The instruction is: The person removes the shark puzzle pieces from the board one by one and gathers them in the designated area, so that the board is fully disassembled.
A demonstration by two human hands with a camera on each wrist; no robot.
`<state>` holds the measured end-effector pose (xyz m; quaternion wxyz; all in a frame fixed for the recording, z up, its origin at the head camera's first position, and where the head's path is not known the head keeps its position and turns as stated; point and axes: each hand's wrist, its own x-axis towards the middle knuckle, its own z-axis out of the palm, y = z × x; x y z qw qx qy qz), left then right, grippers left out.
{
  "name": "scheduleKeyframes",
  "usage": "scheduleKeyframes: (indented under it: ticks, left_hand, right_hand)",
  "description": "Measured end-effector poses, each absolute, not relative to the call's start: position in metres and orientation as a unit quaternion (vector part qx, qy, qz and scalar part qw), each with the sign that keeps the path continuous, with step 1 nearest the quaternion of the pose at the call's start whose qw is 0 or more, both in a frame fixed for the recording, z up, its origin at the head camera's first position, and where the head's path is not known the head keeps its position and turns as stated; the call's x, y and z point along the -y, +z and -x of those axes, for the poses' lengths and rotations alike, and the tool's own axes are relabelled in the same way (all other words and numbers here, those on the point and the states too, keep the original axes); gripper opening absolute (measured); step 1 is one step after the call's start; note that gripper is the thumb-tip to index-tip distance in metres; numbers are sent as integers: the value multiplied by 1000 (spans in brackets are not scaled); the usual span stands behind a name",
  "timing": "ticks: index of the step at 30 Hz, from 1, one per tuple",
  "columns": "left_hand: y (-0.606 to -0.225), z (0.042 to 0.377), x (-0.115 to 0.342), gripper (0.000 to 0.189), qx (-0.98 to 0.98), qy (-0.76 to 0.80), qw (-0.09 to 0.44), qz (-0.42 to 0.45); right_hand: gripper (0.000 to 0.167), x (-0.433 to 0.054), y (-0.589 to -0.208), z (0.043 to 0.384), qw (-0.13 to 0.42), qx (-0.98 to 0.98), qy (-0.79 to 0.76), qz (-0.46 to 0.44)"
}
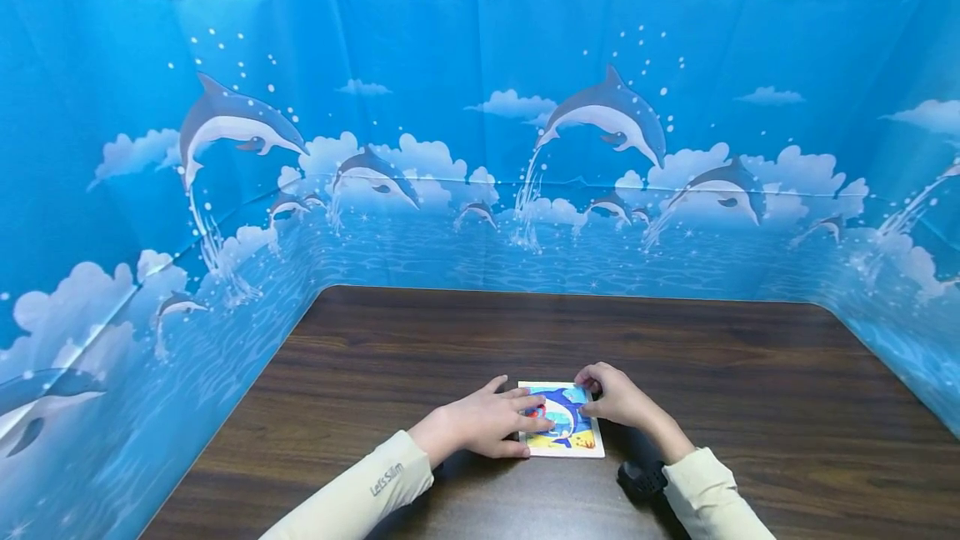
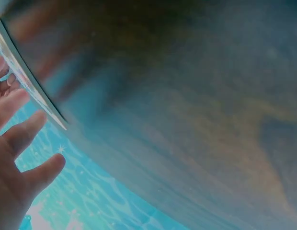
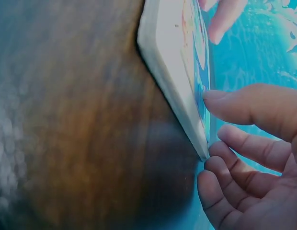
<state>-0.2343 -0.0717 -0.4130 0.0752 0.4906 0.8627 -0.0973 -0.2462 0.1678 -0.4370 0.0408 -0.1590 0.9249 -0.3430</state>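
A flat square dolphin puzzle [image 1: 583,441] with a pale frame lies on the table, showing a blue dolphin over yellow sand. Spread across its left part is my left hand [image 1: 486,423], fingers extended over the picture and thumb off to the far side. My right hand [image 1: 621,400] holds the puzzle's far right corner. In the right wrist view, the thumb [image 3: 222,105] rests on the picture face while the other fingers curl by the corner of the frame [image 3: 160,67]. The left wrist view shows the puzzle [image 2: 36,88] edge-on beside the left fingers [image 2: 28,132].
Dark wood-grain table [image 1: 360,357] surrounds the puzzle. A blue curtain [image 1: 450,65] printed with leaping dolphins stands along the table's back and sides. Below my right wrist sits a black strapped device [image 1: 641,480]. Pale sleeves [image 1: 360,486] cover both forearms.
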Motion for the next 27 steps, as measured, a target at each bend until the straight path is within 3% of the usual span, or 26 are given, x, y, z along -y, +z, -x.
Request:
scheduleKeyframes:
  ticks: [10,27]
  left_hand:
    - [-417,233,72,51,-865,-103,90,-483]
    - [-414,231,70,52,-865,-106,102,-480]
  right_hand:
    - [25,-161,-438,247,44,-932,-338,124]
    - [35,-164,-434,248,72,-926,-352,117]
